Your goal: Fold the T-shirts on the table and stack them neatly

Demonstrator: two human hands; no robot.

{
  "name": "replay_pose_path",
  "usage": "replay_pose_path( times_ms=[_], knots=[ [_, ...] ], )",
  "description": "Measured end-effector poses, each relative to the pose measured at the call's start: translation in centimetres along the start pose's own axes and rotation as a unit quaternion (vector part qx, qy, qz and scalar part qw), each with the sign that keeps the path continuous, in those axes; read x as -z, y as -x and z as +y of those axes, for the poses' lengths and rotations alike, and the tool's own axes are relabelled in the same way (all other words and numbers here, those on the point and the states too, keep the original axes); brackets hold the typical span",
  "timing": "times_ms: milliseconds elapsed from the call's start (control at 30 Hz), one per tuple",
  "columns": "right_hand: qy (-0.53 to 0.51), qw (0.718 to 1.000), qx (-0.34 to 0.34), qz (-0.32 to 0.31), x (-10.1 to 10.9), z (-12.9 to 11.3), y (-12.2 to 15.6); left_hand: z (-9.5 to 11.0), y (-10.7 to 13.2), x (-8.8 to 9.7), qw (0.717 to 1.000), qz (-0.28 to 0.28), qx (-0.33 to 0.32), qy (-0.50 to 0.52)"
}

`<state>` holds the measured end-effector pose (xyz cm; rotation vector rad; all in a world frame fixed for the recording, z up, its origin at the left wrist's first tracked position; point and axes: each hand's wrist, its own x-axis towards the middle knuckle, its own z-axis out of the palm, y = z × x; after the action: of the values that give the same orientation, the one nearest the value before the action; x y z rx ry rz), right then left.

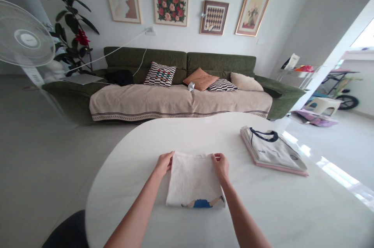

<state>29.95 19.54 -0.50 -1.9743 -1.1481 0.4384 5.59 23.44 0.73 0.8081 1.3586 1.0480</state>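
A folded white T-shirt [193, 180] with a blue and tan print along its near edge lies flat on the white oval table [146, 150]. My left hand [164, 163] pinches its far left corner. At the far right corner my right hand [221, 166] grips the cloth in the same way. Both forearms reach in from the bottom of the view, one along each side of the shirt.
A stack of folded shirts [273, 150], white with a navy collar on top and pink beneath, rests at the table's right. Beyond stand a green sofa [178, 84] with cushions, a white fan [25, 34] at left and a dark chair [68, 232] at the near left.
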Motion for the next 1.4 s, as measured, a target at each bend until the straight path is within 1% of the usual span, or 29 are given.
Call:
replay_pose_path(
  times_ms=[100,200,333,467,600,667,733,833,900,967,1033,1100,1133,1200,1233,1300,1333,1367,1400],
  knots=[
    [-0.008,1.0,0.002,-0.011,0.3,-0.1,-0.4,0.6,0.1,0.3,1.0,-0.005,0.006,-0.005],
    [-0.014,1.0,0.005,-0.023,0.7,-0.1,-0.8,0.9,0.1,0.4,1.0,0.005,-0.002,-0.015],
    [-0.014,1.0,0.003,-0.015,1.0,-0.2,-0.8,0.6,-0.1,0.5,0.998,0.038,-0.033,-0.034],
    [0.001,1.0,0.002,0.007,0.6,-0.2,-0.6,0.1,-0.7,0.5,0.993,0.071,-0.057,-0.079],
    [0.015,1.0,0.01,-0.002,0.6,0.0,-0.6,-0.3,-0.6,0.9,0.987,0.07,-0.07,-0.123],
    [0.017,1.0,0.017,-0.02,1.1,0.4,-0.2,-0.8,0.1,1.3,0.986,0.059,-0.075,-0.137],
    [0.017,0.999,0.023,-0.044,1.9,1.1,0.8,-1.4,1.4,2.0,0.985,0.04,-0.078,-0.147],
    [0.026,0.997,0.031,-0.066,2.8,2.0,3.2,-2.6,3.8,2.8,0.985,0.006,-0.079,-0.156],
    [0.036,0.997,0.037,-0.064,3.1,2.3,4.9,-3.1,5.1,3.2,0.979,-0.001,-0.096,-0.181],
    [0.044,0.997,0.04,-0.055,3.1,2.2,6.1,-3.3,6.2,3.3,0.964,0.018,-0.134,-0.23],
    [0.047,0.997,0.041,-0.041,3.1,2.0,6.9,-3.3,6.9,3.4,0.943,0.056,-0.17,-0.281],
    [0.062,0.997,0.041,-0.031,3.3,1.7,7.4,-3.1,7.5,3.4,0.926,0.084,-0.182,-0.319],
    [0.08,0.995,0.042,-0.029,3.3,1.5,7.6,-2.9,7.7,3.3,0.919,0.088,-0.18,-0.341],
    [0.138,0.989,0.05,-0.022,3.4,1.1,7.8,-2.6,8.0,2.9,0.892,0.098,-0.183,-0.401],
    [0.17,0.984,0.059,-0.009,3.2,0.7,7.8,-2.4,8.1,2.5,0.872,0.111,-0.199,-0.434],
    [0.218,0.97,0.106,0.024,2.6,-0.2,7.6,-2.1,7.8,1.4,0.821,0.135,-0.27,-0.485],
    [0.233,0.961,0.146,0.031,2.1,-0.7,7.3,-2.1,7.5,0.6,0.793,0.129,-0.318,-0.504],
    [0.243,0.951,0.19,0.022,1.5,-1.1,7.0,-2.2,7.2,-0.1,0.766,0.107,-0.363,-0.52],
    [0.251,0.94,0.23,0.0,0.9,-1.4,6.6,-2.4,6.7,-0.8,0.742,0.073,-0.395,-0.536]
  ],
)
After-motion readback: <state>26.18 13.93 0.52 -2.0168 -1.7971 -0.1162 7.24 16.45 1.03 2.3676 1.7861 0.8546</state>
